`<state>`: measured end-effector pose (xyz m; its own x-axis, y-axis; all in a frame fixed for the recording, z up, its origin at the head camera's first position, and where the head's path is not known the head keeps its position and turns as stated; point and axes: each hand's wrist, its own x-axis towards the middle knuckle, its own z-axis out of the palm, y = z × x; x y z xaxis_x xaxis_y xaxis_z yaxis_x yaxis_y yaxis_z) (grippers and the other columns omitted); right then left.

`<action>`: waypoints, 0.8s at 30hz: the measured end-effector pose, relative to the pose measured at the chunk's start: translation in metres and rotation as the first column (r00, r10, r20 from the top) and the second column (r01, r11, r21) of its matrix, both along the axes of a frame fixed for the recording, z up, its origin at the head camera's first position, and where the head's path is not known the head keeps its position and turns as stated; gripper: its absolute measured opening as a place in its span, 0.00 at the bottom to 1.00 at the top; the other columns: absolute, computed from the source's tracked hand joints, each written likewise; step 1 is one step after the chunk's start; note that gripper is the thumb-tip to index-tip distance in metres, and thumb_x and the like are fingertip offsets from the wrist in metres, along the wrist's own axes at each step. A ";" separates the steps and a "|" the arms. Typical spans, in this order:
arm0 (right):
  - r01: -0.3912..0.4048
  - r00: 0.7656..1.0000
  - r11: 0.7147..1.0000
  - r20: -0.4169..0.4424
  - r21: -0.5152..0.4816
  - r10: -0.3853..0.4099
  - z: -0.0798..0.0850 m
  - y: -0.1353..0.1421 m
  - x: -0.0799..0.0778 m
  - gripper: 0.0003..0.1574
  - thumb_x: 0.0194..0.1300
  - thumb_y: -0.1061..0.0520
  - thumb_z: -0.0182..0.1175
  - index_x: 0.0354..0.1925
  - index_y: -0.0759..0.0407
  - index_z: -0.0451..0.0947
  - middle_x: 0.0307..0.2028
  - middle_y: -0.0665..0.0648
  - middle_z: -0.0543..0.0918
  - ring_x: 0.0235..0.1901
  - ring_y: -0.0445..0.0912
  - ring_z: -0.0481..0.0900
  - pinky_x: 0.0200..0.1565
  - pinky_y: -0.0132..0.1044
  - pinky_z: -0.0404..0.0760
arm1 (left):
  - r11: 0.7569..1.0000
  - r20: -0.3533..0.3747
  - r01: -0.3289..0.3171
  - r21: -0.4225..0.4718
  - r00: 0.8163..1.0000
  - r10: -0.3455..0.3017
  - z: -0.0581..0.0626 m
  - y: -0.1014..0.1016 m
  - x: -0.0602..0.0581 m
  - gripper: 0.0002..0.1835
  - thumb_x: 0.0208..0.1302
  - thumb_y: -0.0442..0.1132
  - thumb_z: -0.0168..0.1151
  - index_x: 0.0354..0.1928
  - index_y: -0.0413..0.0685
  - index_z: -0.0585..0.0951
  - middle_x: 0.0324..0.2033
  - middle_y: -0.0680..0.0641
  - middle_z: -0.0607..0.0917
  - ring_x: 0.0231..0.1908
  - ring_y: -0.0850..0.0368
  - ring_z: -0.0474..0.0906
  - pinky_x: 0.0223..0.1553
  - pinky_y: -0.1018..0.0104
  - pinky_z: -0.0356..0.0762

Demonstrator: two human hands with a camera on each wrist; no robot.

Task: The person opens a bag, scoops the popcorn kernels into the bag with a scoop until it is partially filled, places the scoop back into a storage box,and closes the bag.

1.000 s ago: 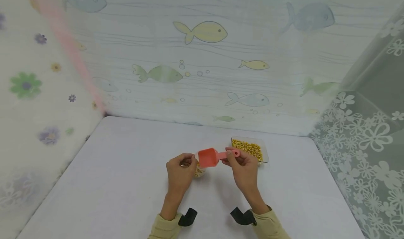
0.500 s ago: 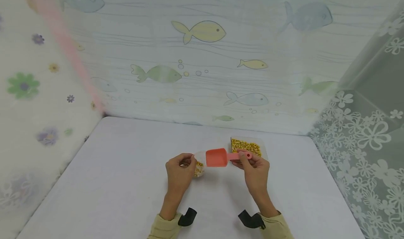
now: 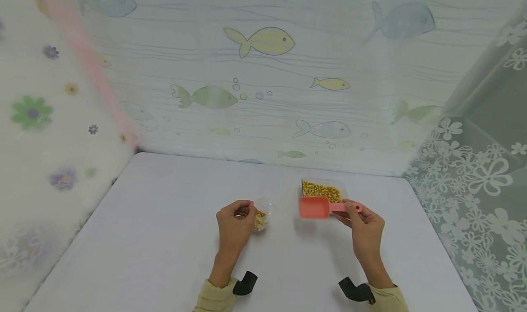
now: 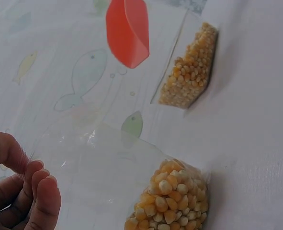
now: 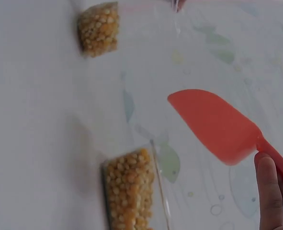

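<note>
My left hand (image 3: 235, 219) pinches the top edge of a clear plastic bag (image 4: 107, 163), which stands on the table with corn kernels (image 4: 172, 201) heaped in its bottom. My right hand (image 3: 366, 229) grips the handle of a coral-red scoop (image 3: 314, 207) between thumb and fingers. Its bowl points left, held above the table in front of a clear box (image 3: 345, 189) of yellow corn kernels (image 3: 321, 191). In the head view the scoop's bowl shows no kernels. The scoop hides part of the box's near side.
The white table (image 3: 164, 202) extends on both sides of the hands. A fish-patterned curtain (image 3: 263, 97) hangs along its back edge. Flower-patterned cloth (image 3: 33, 165) hangs at the left, and a lace-like flowered sheet (image 3: 486, 188) at the right.
My right hand has carried the scoop rightward, from over the bag to in front of the kernel box. My left hand has stayed at the bag, whose top now shows more fully.
</note>
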<state>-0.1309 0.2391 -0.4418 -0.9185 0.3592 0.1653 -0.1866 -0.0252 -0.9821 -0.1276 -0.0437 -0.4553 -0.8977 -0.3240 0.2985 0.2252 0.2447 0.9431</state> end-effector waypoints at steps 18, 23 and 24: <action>0.149 0.988 0.925 -0.080 0.350 -0.129 -0.010 0.050 -0.038 0.16 0.72 0.62 0.60 0.49 0.77 0.82 0.41 0.72 0.87 0.30 0.26 0.85 0.35 0.24 0.83 | 1.000 -0.006 -0.001 -0.001 1.000 0.001 -0.002 -0.001 -0.001 0.05 0.60 0.25 0.64 0.32 0.35 0.88 0.22 0.46 0.84 0.25 0.58 0.80 0.27 0.73 0.79; 0.150 0.988 0.897 -0.106 0.416 -0.116 -0.010 0.047 -0.043 0.16 0.72 0.63 0.60 0.46 0.79 0.82 0.39 0.76 0.86 0.29 0.24 0.83 0.35 0.21 0.81 | 1.000 -0.012 0.006 0.000 1.000 -0.006 -0.001 0.000 -0.001 0.05 0.60 0.25 0.65 0.32 0.35 0.88 0.22 0.46 0.84 0.25 0.58 0.80 0.27 0.73 0.79; 0.151 0.987 0.894 -0.109 0.421 -0.116 -0.011 0.047 -0.044 0.16 0.71 0.63 0.60 0.46 0.79 0.82 0.39 0.76 0.86 0.29 0.24 0.83 0.35 0.21 0.81 | 1.000 -0.012 0.008 0.001 1.000 -0.008 -0.001 0.001 -0.001 0.05 0.60 0.25 0.65 0.32 0.35 0.88 0.22 0.46 0.84 0.25 0.58 0.80 0.27 0.73 0.79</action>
<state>-0.1747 0.2857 -0.4524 -0.8446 0.3559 0.3999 -0.2356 0.4236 -0.8747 -0.1284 -0.0430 -0.4563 -0.8965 -0.3173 0.3090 0.2385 0.2422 0.9405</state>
